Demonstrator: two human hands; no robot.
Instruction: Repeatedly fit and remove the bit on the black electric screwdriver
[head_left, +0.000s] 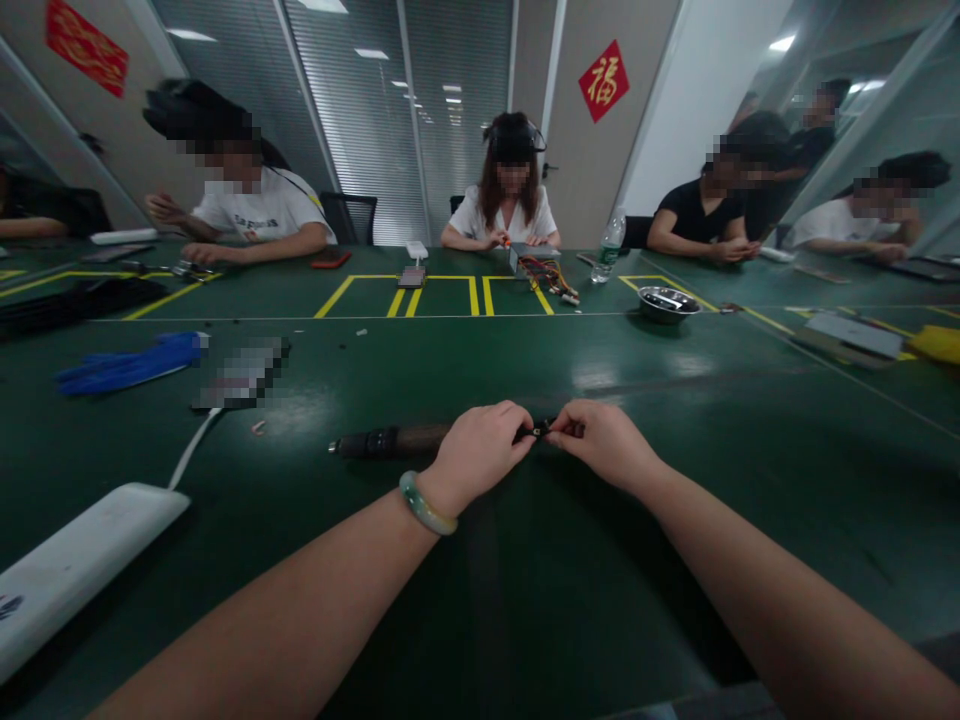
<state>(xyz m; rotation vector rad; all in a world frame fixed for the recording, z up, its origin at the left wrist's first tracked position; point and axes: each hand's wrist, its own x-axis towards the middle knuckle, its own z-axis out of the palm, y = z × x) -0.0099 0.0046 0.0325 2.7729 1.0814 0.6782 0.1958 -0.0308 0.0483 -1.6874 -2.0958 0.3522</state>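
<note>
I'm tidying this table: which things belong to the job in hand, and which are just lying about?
In hand:
- tool, left hand around its end
- dark piece there, pinched by the right hand; whether it is joined on, I can't tell

Seemingly just lying about:
- glove
- white bar
- bowl
- bottle

Pretty open lane from the right hand over the green table to the metal bowl. Left's tighter: dark tool, white box and blue glove crowd it.
</note>
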